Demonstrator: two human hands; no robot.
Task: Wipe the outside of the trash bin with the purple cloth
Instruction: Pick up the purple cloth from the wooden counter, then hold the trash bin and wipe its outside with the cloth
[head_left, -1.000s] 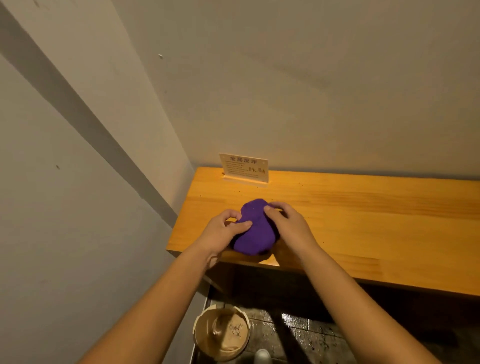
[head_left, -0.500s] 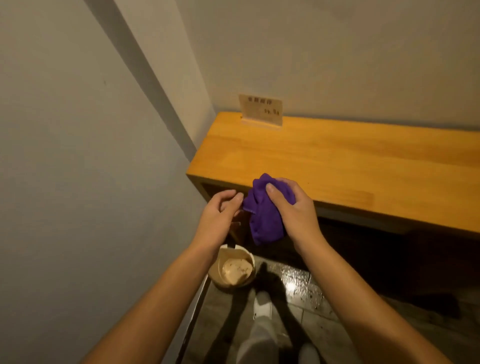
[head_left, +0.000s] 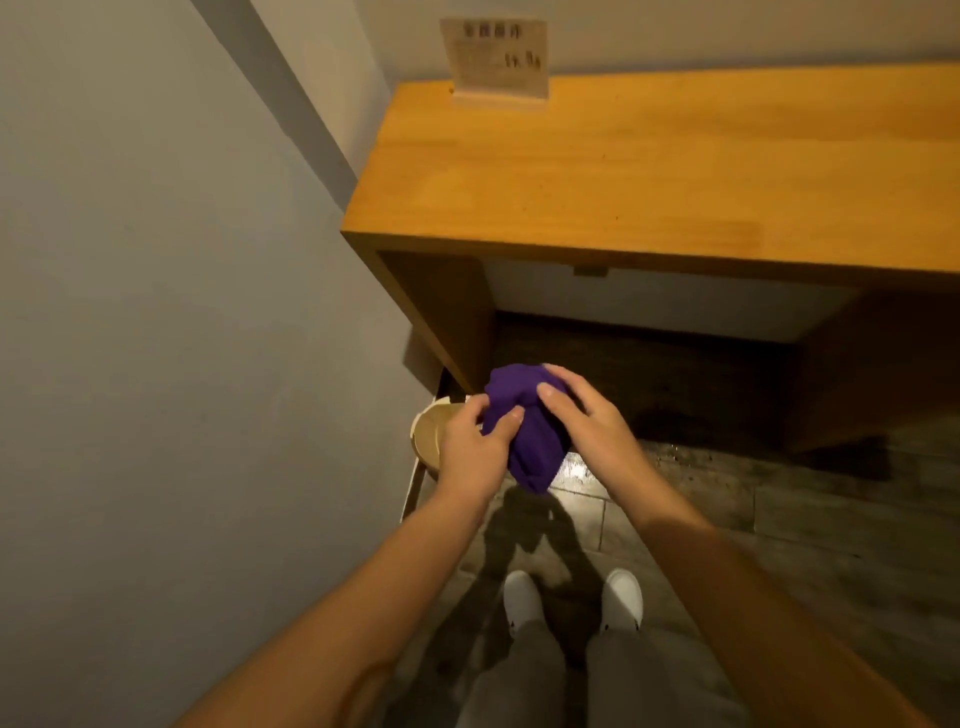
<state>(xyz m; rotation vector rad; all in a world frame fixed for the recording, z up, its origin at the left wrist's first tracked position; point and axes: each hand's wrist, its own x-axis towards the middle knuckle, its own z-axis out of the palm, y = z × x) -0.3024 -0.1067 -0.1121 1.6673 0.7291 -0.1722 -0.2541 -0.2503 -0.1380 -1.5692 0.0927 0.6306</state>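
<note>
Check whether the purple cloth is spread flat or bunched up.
Bunched: the purple cloth hangs as a crumpled wad between the left hand and right hand.

A wooden desk (head_left: 649, 171) fills the upper right, pushed into the corner of pale walls (head_left: 156, 260); a small printed sign (head_left: 496, 62) stands at its back edge — text too blurred to read; below, a dark tiled floor (head_left: 753, 509) glistens wet in patches; two white shoes (head_left: 571, 597) and grey trousers (head_left: 519, 670) show at the bottom.
</note>
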